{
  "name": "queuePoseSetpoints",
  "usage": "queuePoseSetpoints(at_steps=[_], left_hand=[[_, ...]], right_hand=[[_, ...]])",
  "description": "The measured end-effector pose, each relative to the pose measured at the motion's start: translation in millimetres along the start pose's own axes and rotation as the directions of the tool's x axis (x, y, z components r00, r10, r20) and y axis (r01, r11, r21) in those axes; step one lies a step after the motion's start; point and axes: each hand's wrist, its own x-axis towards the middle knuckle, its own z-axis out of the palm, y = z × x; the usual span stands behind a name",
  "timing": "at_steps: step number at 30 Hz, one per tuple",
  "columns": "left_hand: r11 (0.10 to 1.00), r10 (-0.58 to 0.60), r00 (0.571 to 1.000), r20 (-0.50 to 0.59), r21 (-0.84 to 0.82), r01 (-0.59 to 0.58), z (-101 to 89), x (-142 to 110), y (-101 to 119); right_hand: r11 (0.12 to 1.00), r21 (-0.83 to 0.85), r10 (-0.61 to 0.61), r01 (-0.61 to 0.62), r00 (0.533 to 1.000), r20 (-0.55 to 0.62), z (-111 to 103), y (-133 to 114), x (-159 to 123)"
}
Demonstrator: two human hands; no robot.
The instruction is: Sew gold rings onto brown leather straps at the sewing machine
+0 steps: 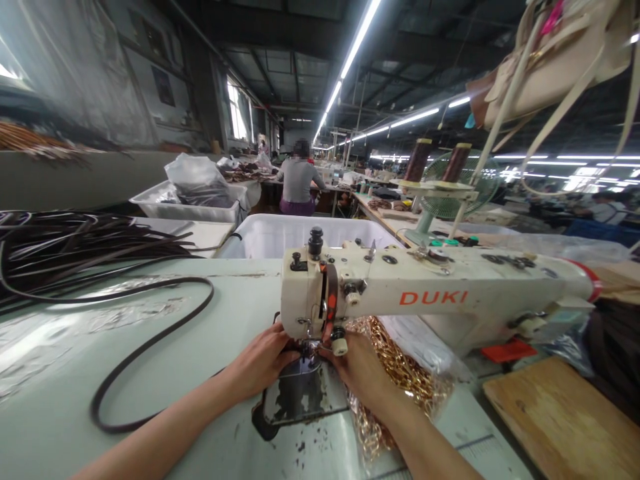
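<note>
A white sewing machine (430, 283) marked DUKI stands on the pale green table, with its presser foot and needle area (309, 352) between my two hands. My left hand (267, 359) is closed at the left of the needle. A long dark strap (120, 370) loops over the table, passes under my left forearm and leads to that hand. From the right, my right hand (357, 365) reaches in close to the presser foot, fingers pinched together. What they hold is too small and partly hidden by the machine head. Beside this hand lies a plastic bag of gold chains (413, 380).
A pile of dark straps (75, 250) lies at the left. White bins (320, 230) stand behind the table. Thread cones (417, 160) and a fan (463, 183) are beyond the machine. A wooden board (565, 413) sits at right. Another person (299, 180) sits farther back.
</note>
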Motion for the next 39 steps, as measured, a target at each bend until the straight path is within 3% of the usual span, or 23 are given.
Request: queuePoseSetpoints(at_steps=[10,19,23,27,30,33,39], left_hand=[[0.998,-0.057,0.996,0.066,0.034,0.055,0.0,-0.5,-3.6],[0.998,-0.001,0.971,0.240,0.062,-0.015,-8.4,-41.6,52.2],[0.960,0.002,0.982,0.188,0.276,-0.054,-0.2,-45.8,49.6],[0.844,0.130,0.981,0.145,0.504,-0.186,23.7,-53.0,39.2],[0.767,0.232,0.965,0.125,0.587,-0.261,38.6,-58.4,36.1],[0.753,0.207,0.975,0.078,0.624,-0.209,42.8,-57.9,36.9],[0.836,0.037,0.998,0.041,0.547,-0.054,38.8,-50.6,44.8]], right_hand=[[0.996,-0.045,0.074,-0.070,0.995,0.072,-6.7,-3.0,1.3],[0.950,-0.307,0.100,-0.065,0.990,0.098,7.4,-26.6,-0.2],[0.938,-0.345,0.072,-0.031,0.991,0.108,3.5,-28.4,-3.3],[0.929,-0.355,0.122,-0.106,0.992,0.021,-9.6,-20.9,-7.1],[0.947,-0.305,0.112,-0.104,0.994,0.009,-12.6,-17.8,-8.3],[0.957,-0.267,0.118,-0.111,0.993,0.010,-10.3,-17.6,-7.6],[0.972,-0.219,0.088,-0.080,0.996,0.026,-10.1,-19.2,-9.3]])
